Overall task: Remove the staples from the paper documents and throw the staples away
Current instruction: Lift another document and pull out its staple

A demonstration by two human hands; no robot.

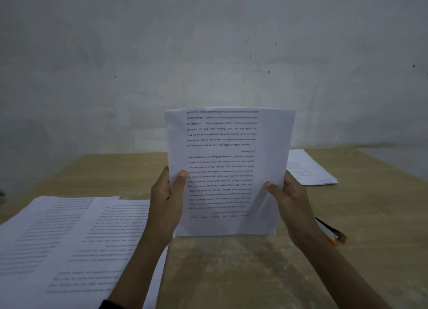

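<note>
A: Hands — your left hand and right hand each pinch the stapled document, upright above the counter.
B: Light, floppy, tears easily; you'd best grip beside the staple, which I can't make out.

Person, head view: two bare forearms entered from the lower edge, uncovered from wrist to where the picture cut them off. Left hand and right hand were bare, with no gloves, rings, watch or bands to be seen. A dark sleeve edge showed at the left arm's lowest visible part; its material could not be told.
</note>
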